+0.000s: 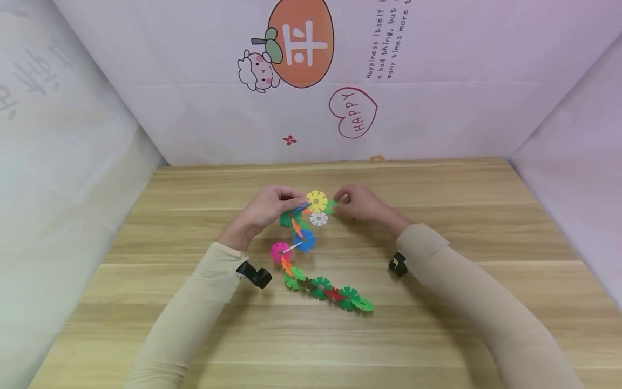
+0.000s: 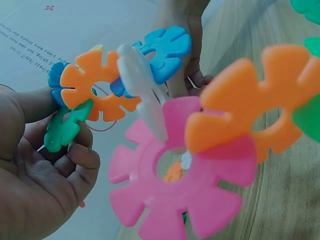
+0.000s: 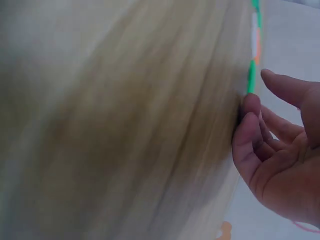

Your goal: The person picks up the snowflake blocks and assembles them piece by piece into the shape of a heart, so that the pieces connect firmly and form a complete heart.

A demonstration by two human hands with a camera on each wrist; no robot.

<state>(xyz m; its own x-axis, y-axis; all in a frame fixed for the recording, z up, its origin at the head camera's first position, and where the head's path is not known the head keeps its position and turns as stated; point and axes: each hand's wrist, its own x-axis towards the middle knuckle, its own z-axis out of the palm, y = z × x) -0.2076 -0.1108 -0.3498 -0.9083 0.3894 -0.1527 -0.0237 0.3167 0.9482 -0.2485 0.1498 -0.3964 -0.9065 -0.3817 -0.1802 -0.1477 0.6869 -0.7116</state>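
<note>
A long chain of slotted plastic snowflake discs (image 1: 304, 241) in many colours winds over the table. My left hand (image 1: 269, 208) pinches it near its upper end, thumb by a blue disc (image 2: 57, 80) and fingers behind a green disc (image 2: 67, 132). Right of that grip come a yellow disc (image 1: 317, 194), a white disc (image 1: 315, 219) and a light green disc (image 1: 331, 206). My right hand (image 1: 362, 202) is at the light green disc, fingertips at its edge, thumb held apart. A pink disc (image 2: 175, 212) looms close in the left wrist view.
The chain's tail, ending in a light green disc (image 1: 363, 305), lies toward me on the wooden table (image 1: 272, 346). A printed white backdrop (image 1: 194, 119) rises behind the table, with white side walls (image 1: 573, 151). Black wrist cameras (image 1: 254, 274) sit on both sleeves.
</note>
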